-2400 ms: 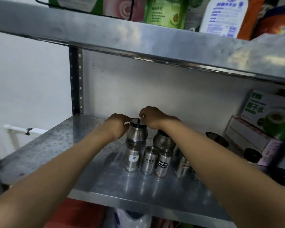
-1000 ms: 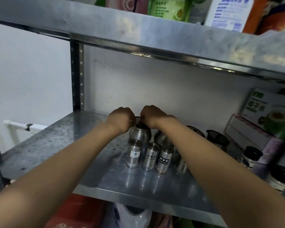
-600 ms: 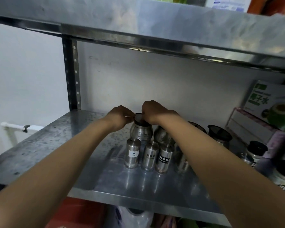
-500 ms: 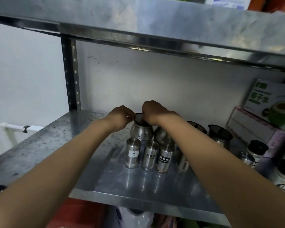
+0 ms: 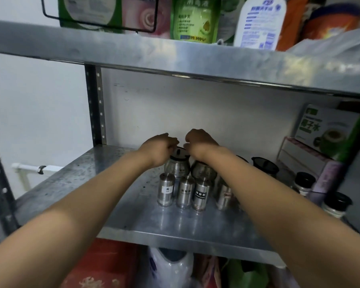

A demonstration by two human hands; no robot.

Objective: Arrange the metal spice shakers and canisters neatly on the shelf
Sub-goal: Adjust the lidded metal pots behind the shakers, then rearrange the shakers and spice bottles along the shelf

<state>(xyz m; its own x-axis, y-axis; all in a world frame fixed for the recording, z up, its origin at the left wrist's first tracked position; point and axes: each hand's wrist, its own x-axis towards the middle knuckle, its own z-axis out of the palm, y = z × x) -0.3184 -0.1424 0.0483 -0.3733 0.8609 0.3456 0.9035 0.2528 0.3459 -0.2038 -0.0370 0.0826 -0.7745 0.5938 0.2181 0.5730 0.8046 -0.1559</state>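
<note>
I have the round-bellied canister (image 5: pixel 177 166) with its dark lid standing in the far row on the middle shelf (image 5: pixel 75 179), and both hands sit at its rim: my left hand (image 5: pixel 159 147) curls its fingers against the left side of the lid, my right hand (image 5: pixel 201 142) curls in from the right. Whether each grip is truly clamped on the lid or only resting against it I cannot tell, since the fingertips are hidden behind the knuckles. Just right of it stands a second canister (image 5: pixel 203 170), partly behind my right forearm. Nearer to me, three small shakers (image 5: pixel 184 191) stand upright in a tight line, labels facing out, with a fourth shaker (image 5: pixel 223 193) a little apart to the right, half covered by my arm. I judge the front row mostly set and the back row in hand. Further right, two dark mesh-topped pots (image 5: pixel 265 166) and some black-capped jars (image 5: pixel 303 182) are looser, near a green carton (image 5: pixel 328 132); these may yet want straightening.
</note>
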